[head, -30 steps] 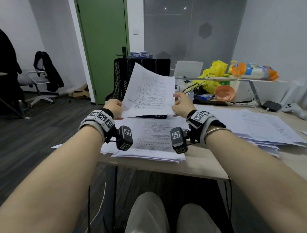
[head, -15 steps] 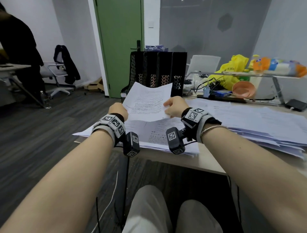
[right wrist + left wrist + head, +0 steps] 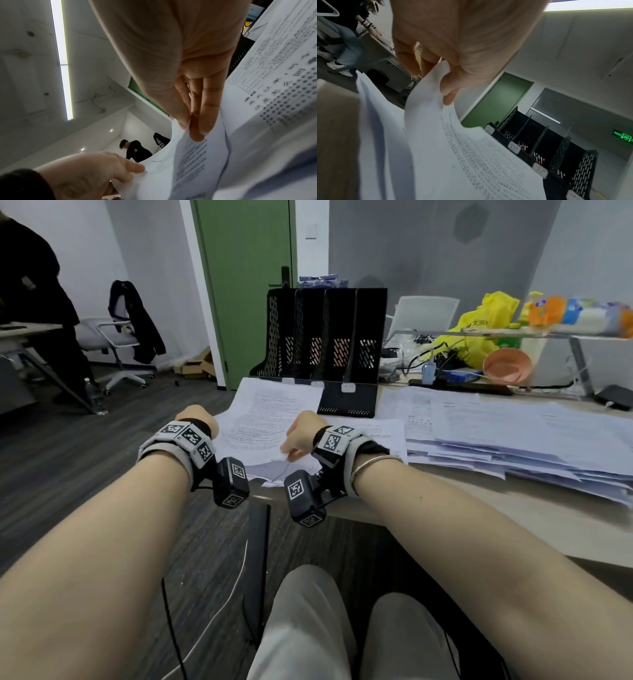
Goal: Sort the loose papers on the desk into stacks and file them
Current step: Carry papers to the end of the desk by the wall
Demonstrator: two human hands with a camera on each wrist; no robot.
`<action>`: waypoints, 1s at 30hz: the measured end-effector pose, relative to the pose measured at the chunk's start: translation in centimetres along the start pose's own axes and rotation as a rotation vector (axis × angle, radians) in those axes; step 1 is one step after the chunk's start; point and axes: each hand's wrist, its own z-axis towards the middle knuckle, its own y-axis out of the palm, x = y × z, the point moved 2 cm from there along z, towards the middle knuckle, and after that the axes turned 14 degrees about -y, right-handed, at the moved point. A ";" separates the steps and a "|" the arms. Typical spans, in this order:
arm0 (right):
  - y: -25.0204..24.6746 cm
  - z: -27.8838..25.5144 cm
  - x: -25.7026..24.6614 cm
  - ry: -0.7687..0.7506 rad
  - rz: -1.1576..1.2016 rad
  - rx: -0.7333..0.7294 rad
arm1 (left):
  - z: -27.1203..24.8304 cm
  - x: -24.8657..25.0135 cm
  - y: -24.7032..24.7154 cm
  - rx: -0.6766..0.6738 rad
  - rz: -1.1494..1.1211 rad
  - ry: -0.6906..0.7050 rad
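A printed white sheet (image 3: 270, 412) lies low over the near paper stack (image 3: 359, 436) at the desk's left corner. My left hand (image 3: 198, 419) pinches its left edge between thumb and fingers (image 3: 447, 86). My right hand (image 3: 303, 431) pinches its right edge (image 3: 190, 129). The sheet (image 3: 471, 155) sags between both hands, its far end reaching toward the black mesh file holder (image 3: 325, 347) with several labelled slots (image 3: 539, 155). A larger spread of loose papers (image 3: 513, 436) covers the desk to the right.
Behind the papers are a yellow bag (image 3: 486, 323), a pink bowl (image 3: 507, 366), cables and a raised shelf (image 3: 513, 335) with packets. A person in black (image 3: 135, 150) stands at the left by an office chair (image 3: 116, 344). The desk edge (image 3: 445, 508) is near my wrists.
Both hands have lowered the sheet from upright in front of me down onto the near stack. The head view has tilted, so the file holder now shows fully.
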 end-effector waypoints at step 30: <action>-0.1 -2.6 2.2 0.019 -0.070 0.028 | -5.3 1.2 5.5 -0.367 0.217 0.226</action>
